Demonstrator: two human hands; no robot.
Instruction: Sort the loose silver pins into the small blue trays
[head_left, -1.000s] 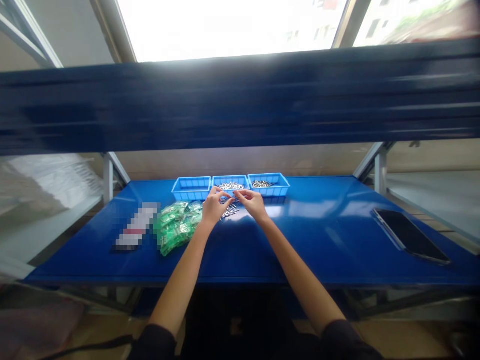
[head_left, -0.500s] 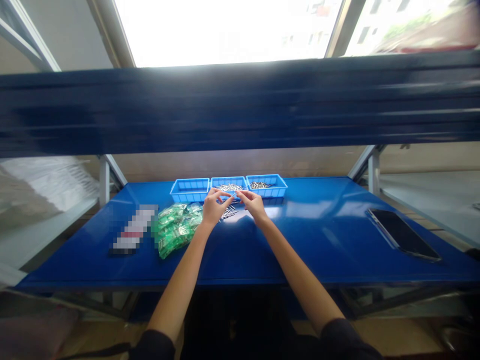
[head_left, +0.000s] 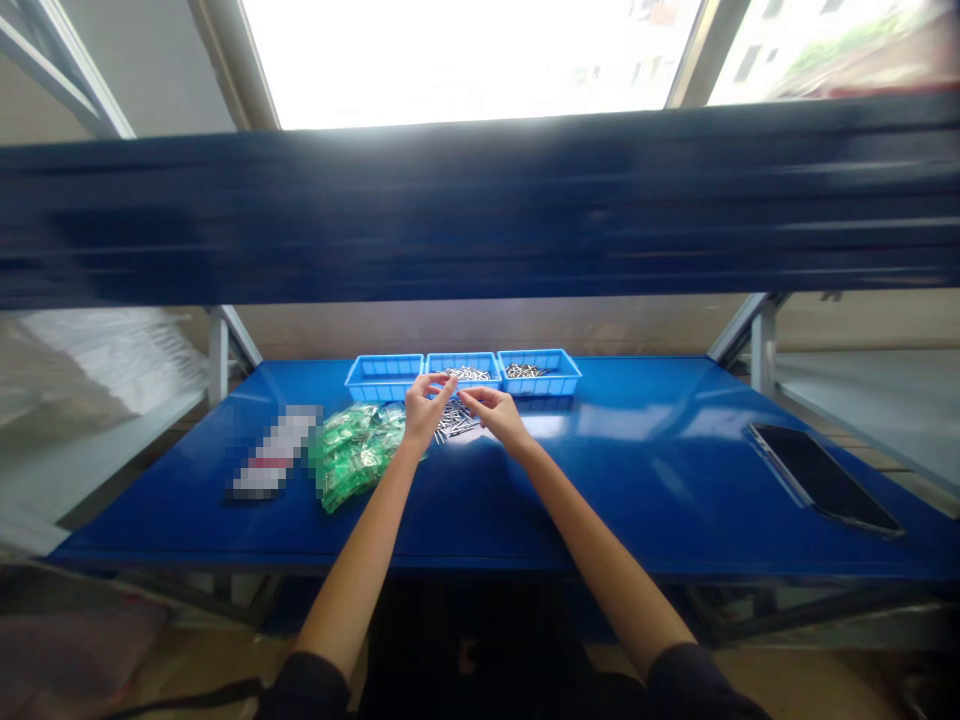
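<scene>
My left hand (head_left: pixel 425 408) is over the pile, thumb and fingers pinched together near the middle bin. Just right of it, my right hand (head_left: pixel 496 412) also pinches, its fingertips close to the left ones. Whatever the fingertips hold is too small to make out. Beneath the hands lies a loose pile of thin metal pins or rivets (head_left: pixel 454 424), partly hidden by them. Behind stand the middle blue bin (head_left: pixel 491 383) with similar metal pieces and the right blue bin (head_left: pixel 559 382), which also holds some. The left blue bin (head_left: pixel 375 389) shows no pieces inside.
Green-looking clear plastic bags (head_left: pixel 352 460) are heaped left of my left forearm. Farther left is a blurred-out flat item (head_left: pixel 276 452). A phone (head_left: pixel 829 485) lies at the right of the blue table (head_left: pixel 637 500). A dark blue beam (head_left: pixel 480 210) crosses above.
A thin metal piece seen between both hands' fingertips no longer shows there. The fingertips have parted slightly, and the view has shifted a little.
</scene>
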